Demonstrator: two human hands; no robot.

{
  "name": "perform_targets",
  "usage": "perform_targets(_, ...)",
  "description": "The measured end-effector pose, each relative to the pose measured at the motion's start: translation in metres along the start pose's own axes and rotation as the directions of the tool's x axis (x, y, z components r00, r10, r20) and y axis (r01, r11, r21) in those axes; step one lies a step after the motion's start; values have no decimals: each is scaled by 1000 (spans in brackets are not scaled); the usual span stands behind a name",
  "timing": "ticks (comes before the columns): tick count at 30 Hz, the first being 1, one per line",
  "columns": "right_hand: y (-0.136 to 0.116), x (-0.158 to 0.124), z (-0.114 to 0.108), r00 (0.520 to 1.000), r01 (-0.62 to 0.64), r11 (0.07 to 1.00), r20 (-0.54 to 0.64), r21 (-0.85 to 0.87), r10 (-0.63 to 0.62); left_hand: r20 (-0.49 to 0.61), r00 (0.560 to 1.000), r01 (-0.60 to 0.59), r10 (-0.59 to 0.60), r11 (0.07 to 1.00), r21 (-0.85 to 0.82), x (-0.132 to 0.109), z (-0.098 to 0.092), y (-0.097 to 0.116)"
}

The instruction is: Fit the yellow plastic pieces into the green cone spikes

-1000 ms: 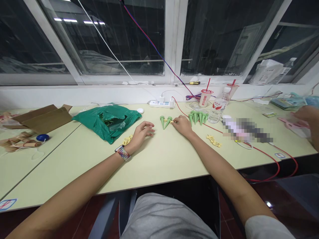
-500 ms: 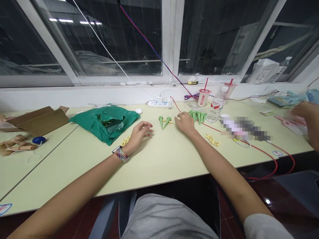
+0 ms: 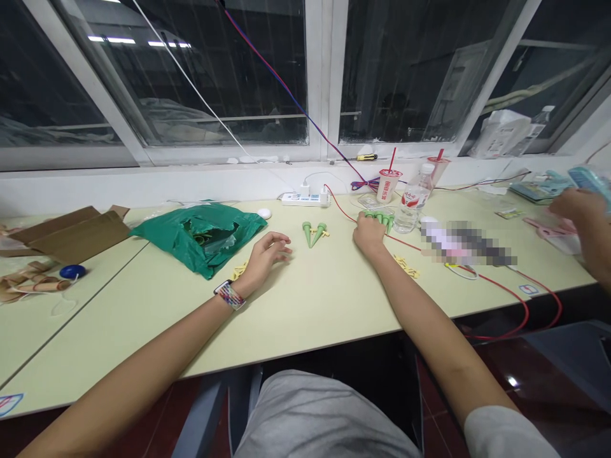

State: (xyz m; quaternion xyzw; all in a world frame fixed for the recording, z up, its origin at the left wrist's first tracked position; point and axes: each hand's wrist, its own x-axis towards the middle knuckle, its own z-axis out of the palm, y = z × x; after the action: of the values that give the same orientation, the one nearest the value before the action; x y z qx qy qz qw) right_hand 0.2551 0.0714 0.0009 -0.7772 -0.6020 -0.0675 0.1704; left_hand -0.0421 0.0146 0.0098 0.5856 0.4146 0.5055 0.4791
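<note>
My left hand (image 3: 267, 259) rests on its side on the pale table (image 3: 305, 305), fingers apart and loosely curved, holding nothing. Beside its wrist lie yellow pieces (image 3: 239, 271), partly covered by the hand. Two green spikes (image 3: 314, 234) with small yellow parts lie between my hands, points toward me. My right hand (image 3: 369, 234) is over the left end of a row of several green spikes (image 3: 387, 222). Its fingers curl down onto them, and the fingertips are hidden. More yellow pieces (image 3: 407, 267) lie to the right of my right forearm.
A torn green bag (image 3: 210, 235) lies left of centre, near a cardboard box (image 3: 71, 232) and a blue ball (image 3: 72, 271). Behind stand a power strip (image 3: 305, 199), a cup (image 3: 388, 186) and a bottle (image 3: 411, 202). Another person's hand (image 3: 580, 210) is at the right.
My right hand has moved right, from beside the two spikes onto the row of green spikes. My left hand has stayed put. The other person's hand has shifted slightly, with a light-blue object now showing.
</note>
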Motion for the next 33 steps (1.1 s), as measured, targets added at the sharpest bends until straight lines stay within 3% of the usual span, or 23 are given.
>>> perform_targets(3, -3, -1, -6, 999, 37, 997, -43, 71, -34, -3, 1000, 2, -2, 1000, -4, 0, 0, 0)
perform_targets(7, -19, -15, -12, 966, 241, 922, -169, 302, -197, 0, 1000, -5, 5, 1000, -4, 0, -2, 1)
perform_targets(11, -50, -48, -10, 899, 422, 667, -191, 614, -393, -5, 1000, -16, 16, 1000, 5, 0, -2, 1)
perform_targets(15, -80, -81, -6, 835, 442, 365, -228, 819, -500, -14, 1000, -14, 14, 1000, -15, 3, -3, -1)
perform_targets(18, -93, -91, -4, 817, 414, 246, -240, 876, -524, -7, 999, -37, 36, 998, -52, 7, -7, 0)
perform_targets(25, -104, -91, -2, 816, 351, 184, -204, 918, -541, 42, 992, -117, 118, 993, -32, 7, -13, 13)
perform_targets(30, -114, -98, 0, 821, 346, 274, -149, 897, -551, -133, 981, -163, 140, 969, -186, 18, -26, 20)
perform_targets(32, -121, -102, 2, 788, 424, 365, -139, 828, -600, -226, 964, -196, 142, 951, -241, 25, -37, 20)
perform_targets(33, -125, -105, 2, 746, 496, 400, -143, 771, -650, -263, 957, -194, 124, 946, -259, 28, -43, 20)
